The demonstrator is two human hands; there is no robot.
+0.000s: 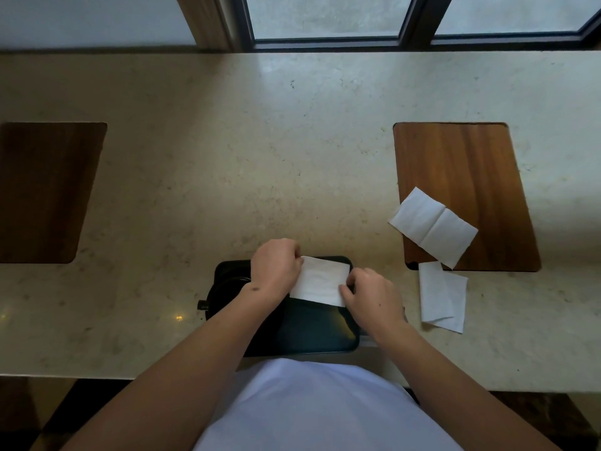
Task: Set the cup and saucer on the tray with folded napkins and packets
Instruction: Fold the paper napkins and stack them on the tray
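Presently listed: white napkin [320,281] pinched at both ends by left hand [276,266] and right hand [374,296], held over black tray [312,333] (near counter edge).

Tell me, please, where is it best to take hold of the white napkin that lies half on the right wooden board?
Take the napkin at its lower right corner, which sticks out past the near edge of the wooden board. Come from the near side with the right hand. That corner seems to overhang the board edge, so the fingers can probably slide under it; the rest lies flat.
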